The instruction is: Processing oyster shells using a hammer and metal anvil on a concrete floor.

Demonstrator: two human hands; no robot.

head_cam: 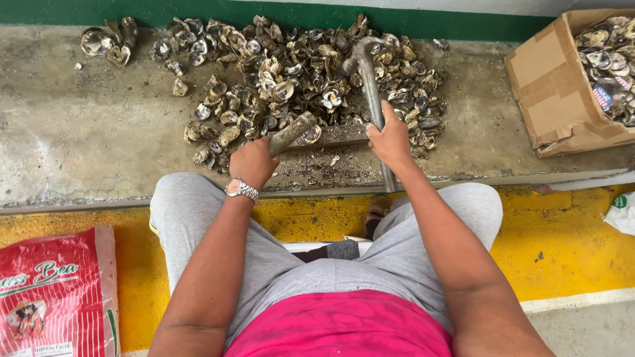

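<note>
Head view: my right hand [390,140] was clamped on a hammer [368,73], head raised over the shell pile [297,73]. My left hand [253,162] gripped a shell [291,134] against the concrete ledge [79,132]. Cardboard box [542,92] of shells at right; red sack [56,291] at lower left.

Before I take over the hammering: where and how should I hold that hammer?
Grip the hammer low on its long handle, where the right hand wraps it now, coming from the near side. The heavy metal head points away over the oyster shells, so the handle's near end is the free, clean part. The left hand holds a separate tool, probably steadying a shell.
</note>
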